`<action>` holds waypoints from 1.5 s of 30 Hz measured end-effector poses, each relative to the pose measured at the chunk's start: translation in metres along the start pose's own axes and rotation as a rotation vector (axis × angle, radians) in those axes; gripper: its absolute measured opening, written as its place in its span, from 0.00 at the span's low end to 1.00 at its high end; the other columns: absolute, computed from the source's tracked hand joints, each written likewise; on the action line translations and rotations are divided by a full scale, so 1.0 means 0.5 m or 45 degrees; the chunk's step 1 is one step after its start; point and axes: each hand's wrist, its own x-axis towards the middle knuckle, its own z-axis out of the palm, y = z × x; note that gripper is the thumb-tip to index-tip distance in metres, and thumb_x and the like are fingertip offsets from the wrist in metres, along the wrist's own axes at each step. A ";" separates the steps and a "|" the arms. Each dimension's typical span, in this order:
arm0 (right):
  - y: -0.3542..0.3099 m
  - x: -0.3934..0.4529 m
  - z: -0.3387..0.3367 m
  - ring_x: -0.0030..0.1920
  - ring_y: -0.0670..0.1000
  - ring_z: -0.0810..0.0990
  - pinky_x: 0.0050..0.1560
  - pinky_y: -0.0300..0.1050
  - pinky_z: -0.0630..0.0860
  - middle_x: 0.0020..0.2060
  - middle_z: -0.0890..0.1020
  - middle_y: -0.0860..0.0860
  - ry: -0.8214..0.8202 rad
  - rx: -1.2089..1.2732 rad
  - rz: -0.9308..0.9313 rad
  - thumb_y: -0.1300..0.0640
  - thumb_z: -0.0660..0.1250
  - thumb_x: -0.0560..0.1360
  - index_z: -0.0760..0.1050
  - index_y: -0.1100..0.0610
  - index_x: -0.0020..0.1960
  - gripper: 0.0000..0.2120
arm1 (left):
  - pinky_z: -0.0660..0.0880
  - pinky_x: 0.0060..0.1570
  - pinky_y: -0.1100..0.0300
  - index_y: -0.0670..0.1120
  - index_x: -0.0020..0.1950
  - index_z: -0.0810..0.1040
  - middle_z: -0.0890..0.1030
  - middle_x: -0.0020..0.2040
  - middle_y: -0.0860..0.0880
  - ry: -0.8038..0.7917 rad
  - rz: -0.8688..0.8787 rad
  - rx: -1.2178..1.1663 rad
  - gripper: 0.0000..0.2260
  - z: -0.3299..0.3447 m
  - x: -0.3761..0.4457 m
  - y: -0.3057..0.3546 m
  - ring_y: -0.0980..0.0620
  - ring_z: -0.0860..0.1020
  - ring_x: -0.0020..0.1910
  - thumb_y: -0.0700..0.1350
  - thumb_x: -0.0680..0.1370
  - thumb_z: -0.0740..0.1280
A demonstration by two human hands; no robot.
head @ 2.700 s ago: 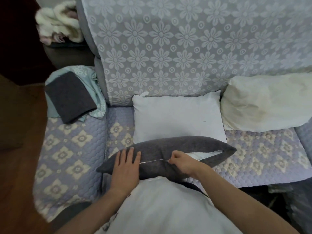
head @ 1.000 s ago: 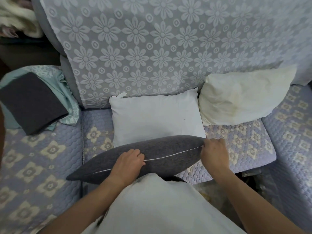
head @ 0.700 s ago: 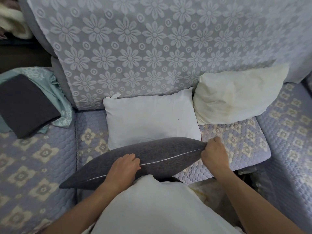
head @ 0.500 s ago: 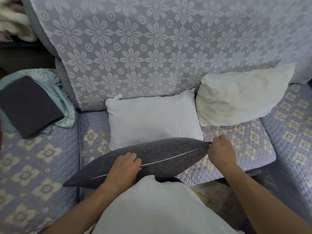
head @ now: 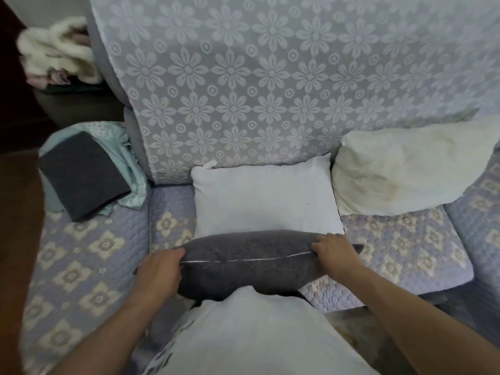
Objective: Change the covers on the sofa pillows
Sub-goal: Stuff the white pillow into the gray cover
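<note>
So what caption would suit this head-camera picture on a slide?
Both hands, left hand and right hand, grip the ends of a zipped grey pillow on the sofa.

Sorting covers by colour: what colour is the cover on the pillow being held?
Dark grey pillow, with a pale zip line, seen in the head view.

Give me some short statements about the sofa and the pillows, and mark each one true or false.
1. Both hands hold the grey pillow. True: the left hand grips its left end, the right hand its right end.
2. The zipper on the grey pillow is wide open. False: it runs as a closed line.
3. Two bare white pillows lie behind the grey one. True: the white pillow and the cream pillow.
4. The folded grey cover lies on the right side of the sofa. False: it lies at the left, on light blue cloth.
</note>
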 end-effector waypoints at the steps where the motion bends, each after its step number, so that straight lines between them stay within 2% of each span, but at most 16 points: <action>1: 0.014 -0.002 -0.006 0.46 0.56 0.78 0.49 0.53 0.75 0.43 0.79 0.51 0.123 0.054 0.026 0.61 0.71 0.70 0.80 0.52 0.45 0.06 | 0.74 0.41 0.54 0.52 0.46 0.79 0.83 0.46 0.47 -0.048 -0.059 -0.040 0.04 -0.028 0.014 0.002 0.41 0.82 0.47 0.43 0.76 0.67; 3: 0.044 -0.026 -0.015 0.39 0.57 0.75 0.43 0.53 0.72 0.37 0.76 0.52 0.430 0.142 0.084 0.62 0.72 0.68 0.79 0.55 0.39 0.04 | 0.72 0.44 0.55 0.56 0.44 0.74 0.83 0.50 0.49 -0.257 -0.022 -0.072 0.06 -0.082 0.036 -0.002 0.44 0.81 0.52 0.47 0.78 0.68; 5: 0.068 -0.060 -0.023 0.44 0.58 0.75 0.52 0.56 0.71 0.40 0.77 0.52 0.618 0.180 0.093 0.61 0.66 0.71 0.76 0.56 0.41 0.02 | 0.73 0.48 0.57 0.57 0.43 0.74 0.81 0.49 0.53 -0.532 0.140 -0.076 0.08 -0.138 0.048 -0.001 0.51 0.79 0.51 0.47 0.79 0.69; 8: 0.087 -0.074 -0.047 0.51 0.56 0.77 0.73 0.61 0.59 0.41 0.79 0.51 0.409 0.173 0.146 0.61 0.62 0.76 0.72 0.53 0.44 0.04 | 0.73 0.53 0.58 0.56 0.46 0.75 0.79 0.50 0.54 -0.765 0.273 -0.023 0.05 -0.176 0.081 0.018 0.53 0.77 0.52 0.48 0.81 0.68; 10: 0.085 -0.054 -0.054 0.54 0.56 0.76 0.75 0.62 0.52 0.42 0.78 0.50 0.129 0.138 0.173 0.57 0.57 0.79 0.69 0.51 0.45 0.05 | 0.69 0.50 0.60 0.54 0.51 0.76 0.78 0.54 0.52 -0.814 0.263 0.062 0.02 -0.164 0.110 0.030 0.52 0.76 0.54 0.47 0.82 0.66; 12: 0.078 -0.023 -0.036 0.61 0.57 0.73 0.73 0.63 0.51 0.46 0.78 0.50 -0.037 0.095 0.192 0.56 0.54 0.81 0.71 0.50 0.50 0.07 | 0.68 0.52 0.61 0.50 0.61 0.77 0.78 0.61 0.48 -0.725 0.178 0.096 0.08 -0.117 0.136 0.037 0.48 0.76 0.59 0.46 0.83 0.63; 15: 0.073 0.041 0.018 0.73 0.59 0.63 0.74 0.61 0.52 0.68 0.72 0.52 -0.175 0.082 0.275 0.53 0.55 0.81 0.68 0.48 0.72 0.19 | 0.72 0.60 0.55 0.53 0.73 0.71 0.75 0.69 0.44 -0.422 -0.007 0.135 0.19 -0.021 0.152 0.020 0.43 0.75 0.64 0.50 0.82 0.57; 18: 0.064 0.094 0.077 0.78 0.60 0.57 0.77 0.59 0.54 0.77 0.62 0.53 -0.376 0.290 0.321 0.48 0.56 0.82 0.55 0.49 0.80 0.28 | 0.70 0.67 0.54 0.52 0.79 0.64 0.72 0.73 0.44 -0.563 -0.146 -0.157 0.26 0.072 0.120 0.028 0.43 0.74 0.67 0.54 0.80 0.58; 21: 0.061 0.141 0.114 0.76 0.60 0.63 0.75 0.56 0.62 0.77 0.65 0.55 -0.390 0.439 0.238 0.45 0.59 0.81 0.60 0.52 0.79 0.29 | 0.66 0.72 0.56 0.50 0.79 0.65 0.71 0.74 0.44 -0.660 -0.219 -0.255 0.25 0.121 0.107 0.055 0.46 0.72 0.71 0.51 0.82 0.64; 24: 0.109 0.227 0.130 0.73 0.61 0.67 0.72 0.56 0.65 0.74 0.67 0.57 -0.168 0.617 0.323 0.48 0.62 0.79 0.67 0.54 0.75 0.26 | 0.72 0.66 0.53 0.48 0.71 0.74 0.75 0.68 0.43 -0.291 -0.314 -0.358 0.19 0.137 0.167 0.089 0.44 0.76 0.64 0.50 0.81 0.66; 27: 0.176 0.347 0.125 0.74 0.62 0.64 0.73 0.57 0.63 0.76 0.62 0.58 0.041 0.656 0.378 0.49 0.64 0.79 0.65 0.55 0.76 0.28 | 0.71 0.66 0.49 0.49 0.73 0.71 0.73 0.70 0.45 -0.034 -0.314 -0.302 0.19 0.137 0.251 0.127 0.44 0.72 0.67 0.54 0.83 0.62; 31: 0.196 0.524 0.079 0.78 0.59 0.56 0.76 0.55 0.58 0.79 0.58 0.56 0.113 0.571 0.210 0.41 0.64 0.79 0.60 0.55 0.79 0.34 | 0.67 0.69 0.50 0.56 0.70 0.73 0.77 0.66 0.51 -0.255 -0.127 -0.116 0.25 0.211 0.315 0.183 0.49 0.74 0.65 0.67 0.81 0.51; 34: 0.188 0.657 0.052 0.76 0.58 0.62 0.74 0.56 0.61 0.75 0.67 0.55 0.192 0.502 0.068 0.33 0.63 0.76 0.64 0.54 0.77 0.37 | 0.61 0.72 0.46 0.59 0.64 0.77 0.80 0.61 0.56 -0.250 -0.035 0.168 0.33 0.286 0.315 0.217 0.52 0.75 0.63 0.69 0.78 0.38; 38: 0.164 0.718 0.089 0.74 0.57 0.67 0.73 0.60 0.60 0.75 0.69 0.53 -0.110 0.398 0.013 0.22 0.61 0.67 0.57 0.54 0.78 0.52 | 0.57 0.74 0.49 0.62 0.68 0.72 0.77 0.59 0.61 -0.217 0.027 0.138 0.33 0.291 0.298 0.214 0.56 0.73 0.63 0.72 0.78 0.37; 41: 0.129 0.659 0.095 0.68 0.57 0.74 0.65 0.54 0.68 0.70 0.74 0.53 -0.155 0.376 -0.031 0.27 0.65 0.70 0.63 0.55 0.74 0.43 | 0.69 0.62 0.54 0.61 0.63 0.75 0.80 0.52 0.60 -0.186 0.167 0.082 0.26 0.266 0.267 0.209 0.56 0.78 0.54 0.72 0.78 0.48; 45: 0.112 0.504 -0.039 0.55 0.60 0.81 0.45 0.49 0.70 0.54 0.84 0.54 0.287 0.552 -0.126 0.41 0.67 0.77 0.79 0.51 0.59 0.17 | 0.71 0.30 0.62 0.57 0.47 0.77 0.83 0.36 0.57 -0.138 0.290 -0.042 0.10 0.234 0.205 0.243 0.56 0.81 0.33 0.62 0.74 0.67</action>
